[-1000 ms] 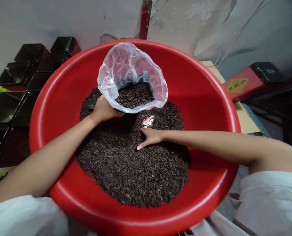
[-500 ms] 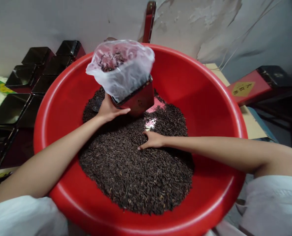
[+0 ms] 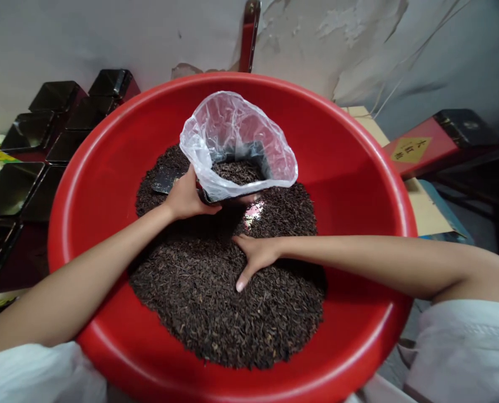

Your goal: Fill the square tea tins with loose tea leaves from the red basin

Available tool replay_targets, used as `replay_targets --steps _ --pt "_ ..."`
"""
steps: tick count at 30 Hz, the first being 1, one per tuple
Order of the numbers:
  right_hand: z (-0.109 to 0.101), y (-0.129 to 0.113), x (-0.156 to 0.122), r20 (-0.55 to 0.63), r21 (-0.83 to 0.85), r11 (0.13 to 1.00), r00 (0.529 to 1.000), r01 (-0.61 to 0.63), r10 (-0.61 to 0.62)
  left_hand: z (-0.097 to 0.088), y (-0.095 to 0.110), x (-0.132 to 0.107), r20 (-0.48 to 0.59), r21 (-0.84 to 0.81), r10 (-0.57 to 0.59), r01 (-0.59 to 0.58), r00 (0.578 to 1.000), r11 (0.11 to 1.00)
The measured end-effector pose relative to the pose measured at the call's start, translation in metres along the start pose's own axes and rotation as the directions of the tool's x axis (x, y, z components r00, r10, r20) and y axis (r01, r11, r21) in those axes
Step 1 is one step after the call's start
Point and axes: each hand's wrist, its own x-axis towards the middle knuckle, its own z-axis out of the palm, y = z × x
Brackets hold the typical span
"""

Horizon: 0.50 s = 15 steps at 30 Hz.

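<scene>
Basin: a wide, round red basin (image 3: 354,207), seen from where I stand beside the person's shoulder; it takes up the middle of the view.
Leaf pile: dark dried leaves (image 3: 232,316) spread over the basin floor, the red wall bare around them.
Tin: a dark-edged tin (image 3: 226,198) held over the far half of the pile, inside the basin's rim, its mouth tilted toward the person.
Liner: a clear plastic bag (image 3: 241,126) standing up out of the tin, its edge flared wide; more dark leaves lie inside.
Left hand: the left hand (image 3: 185,196) grips the tin at its left side, thumb along the near face.
Right hand: the right hand (image 3: 261,253) rests in the pile, open, thumb spread from the forefinger; I cannot see the other fingers.
Pink patch: a small pink patch (image 3: 254,211) shows among the leaves, between tin and right hand.
Flat piece: a black flat piece (image 3: 164,180) lies on the pile, just beside the left hand.
Left of basin: dark tins (image 3: 12,187) standing close together in rows.
Right of basin: a red box (image 3: 429,143) with a yellow label (image 3: 412,150), near some cardboard (image 3: 428,212).
Behind: a wall (image 3: 107,33) with peeling paint.
</scene>
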Motion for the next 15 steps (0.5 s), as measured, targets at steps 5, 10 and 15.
replay_targets --steps 5,10,15 --pt "0.001 -0.008 -0.009 -0.032 0.056 0.992 0.993 0.116 -0.115 0.003 0.007 -0.001 0.152 0.052 0.049 -0.057 0.987 0.997" --pt "0.008 -0.016 -0.013 -0.179 0.120 0.992 0.984 0.048 -0.026 0.004 0.004 0.000 0.232 0.108 0.147 -0.175 0.962 0.979" --pt "-0.001 -0.033 -0.028 -0.263 0.123 0.992 0.965 0.026 0.007 0.001 0.005 0.001 0.296 0.175 0.132 -0.189 0.946 0.966"
